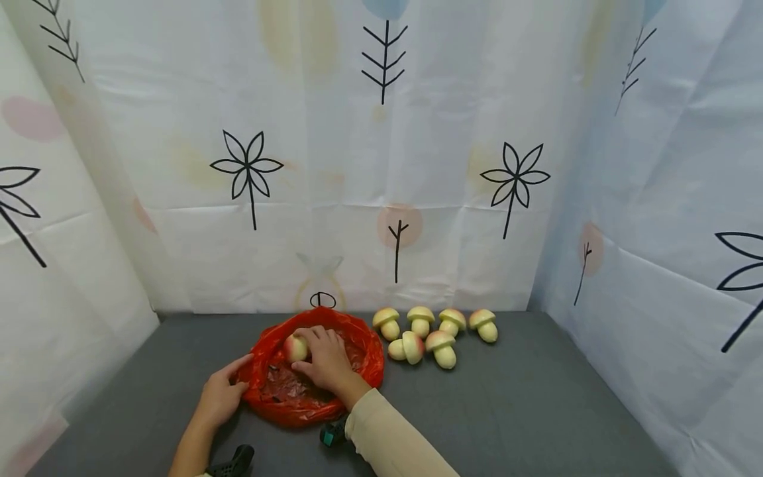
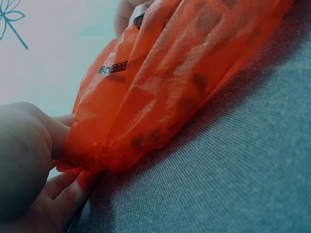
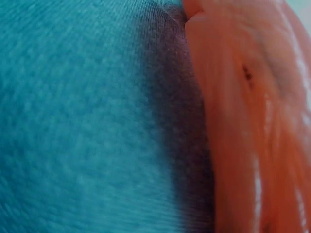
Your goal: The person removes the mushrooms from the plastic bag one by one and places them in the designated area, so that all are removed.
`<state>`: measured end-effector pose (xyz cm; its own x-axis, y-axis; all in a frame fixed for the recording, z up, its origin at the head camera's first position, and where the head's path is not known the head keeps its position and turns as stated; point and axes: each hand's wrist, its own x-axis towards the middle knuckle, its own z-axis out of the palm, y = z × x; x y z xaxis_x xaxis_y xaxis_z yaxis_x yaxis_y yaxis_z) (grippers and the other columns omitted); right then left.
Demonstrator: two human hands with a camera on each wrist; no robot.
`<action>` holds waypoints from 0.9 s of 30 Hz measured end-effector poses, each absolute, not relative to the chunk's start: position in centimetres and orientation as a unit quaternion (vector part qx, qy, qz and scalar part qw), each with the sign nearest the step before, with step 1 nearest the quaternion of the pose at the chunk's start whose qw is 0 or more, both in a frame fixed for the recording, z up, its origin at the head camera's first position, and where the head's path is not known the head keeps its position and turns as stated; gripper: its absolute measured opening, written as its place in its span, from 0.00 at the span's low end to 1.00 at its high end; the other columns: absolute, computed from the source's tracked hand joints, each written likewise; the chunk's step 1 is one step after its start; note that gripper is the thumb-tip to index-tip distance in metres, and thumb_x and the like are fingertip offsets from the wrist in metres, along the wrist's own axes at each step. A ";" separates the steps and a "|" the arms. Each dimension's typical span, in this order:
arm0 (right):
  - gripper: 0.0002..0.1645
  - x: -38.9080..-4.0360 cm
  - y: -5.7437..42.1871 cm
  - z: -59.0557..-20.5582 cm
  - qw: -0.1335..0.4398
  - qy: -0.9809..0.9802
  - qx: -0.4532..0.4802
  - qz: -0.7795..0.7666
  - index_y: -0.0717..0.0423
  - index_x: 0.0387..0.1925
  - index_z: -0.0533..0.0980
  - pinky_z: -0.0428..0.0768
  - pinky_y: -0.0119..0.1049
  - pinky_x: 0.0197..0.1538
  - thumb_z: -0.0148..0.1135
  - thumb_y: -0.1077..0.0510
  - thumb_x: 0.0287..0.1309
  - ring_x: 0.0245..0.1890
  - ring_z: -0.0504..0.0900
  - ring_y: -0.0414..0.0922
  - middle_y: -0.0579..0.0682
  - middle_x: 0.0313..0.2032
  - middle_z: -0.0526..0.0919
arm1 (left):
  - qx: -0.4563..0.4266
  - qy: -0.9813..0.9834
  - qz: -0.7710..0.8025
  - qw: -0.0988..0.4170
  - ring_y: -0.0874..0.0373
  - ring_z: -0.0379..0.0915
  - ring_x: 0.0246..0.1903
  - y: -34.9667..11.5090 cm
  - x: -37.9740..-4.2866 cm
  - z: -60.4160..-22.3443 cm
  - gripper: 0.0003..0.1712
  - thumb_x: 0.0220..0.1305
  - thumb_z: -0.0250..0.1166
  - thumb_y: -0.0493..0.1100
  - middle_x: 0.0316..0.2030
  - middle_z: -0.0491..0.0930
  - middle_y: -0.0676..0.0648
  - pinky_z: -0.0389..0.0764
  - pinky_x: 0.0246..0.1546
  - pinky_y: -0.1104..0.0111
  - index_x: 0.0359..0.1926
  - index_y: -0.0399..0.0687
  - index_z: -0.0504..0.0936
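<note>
A red plastic bag sits on the grey tabletop with its mouth spread wide and its rim rolled outward. My left hand pinches the bag's left edge; in the left wrist view, thumb and fingers lie on either side of the plastic. Inside the mouth, my right hand grips a rounded pale-yellow and red mushroom, thumb and fingers around it. Its stem does not show. In the right wrist view only the bag's side and the table appear; the hand is hidden there.
Several yellow mushrooms with reddish caps lie in two rows just right of the bag. The grey table extends to the right. Patterned white cloth stands behind the table and on both sides.
</note>
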<state>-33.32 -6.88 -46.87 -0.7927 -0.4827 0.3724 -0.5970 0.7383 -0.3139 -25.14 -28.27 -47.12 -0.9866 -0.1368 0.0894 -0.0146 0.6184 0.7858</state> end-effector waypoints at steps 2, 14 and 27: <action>0.35 -33.3 -6.9 -47.0 0.134 -0.922 0.291 0.217 0.32 0.63 0.66 0.68 0.42 0.60 0.67 0.40 0.55 0.52 0.69 0.42 0.40 0.57 0.71 | 0.042 -0.897 -0.435 0.069 0.33 0.59 0.63 -28.3 -25.2 -47.1 0.33 0.59 0.54 0.29 0.64 0.63 0.26 0.64 0.58 0.41 0.68 0.36 0.67; 0.34 -33.0 -7.1 -47.0 0.128 -0.930 0.278 0.202 0.32 0.62 0.66 0.70 0.40 0.55 0.66 0.38 0.55 0.52 0.70 0.43 0.37 0.59 0.74 | 0.042 -0.903 -0.421 0.078 0.31 0.56 0.64 -28.4 -25.4 -47.4 0.33 0.59 0.54 0.29 0.64 0.63 0.26 0.62 0.59 0.40 0.68 0.36 0.67; 0.33 -30.9 -6.0 -46.0 0.147 -0.927 0.287 0.192 0.39 0.56 0.70 0.71 0.39 0.54 0.73 0.41 0.50 0.49 0.73 0.43 0.39 0.50 0.79 | 0.049 -0.904 -0.419 0.065 0.30 0.57 0.64 -28.6 -25.5 -47.4 0.32 0.61 0.54 0.30 0.65 0.63 0.26 0.64 0.58 0.39 0.69 0.37 0.67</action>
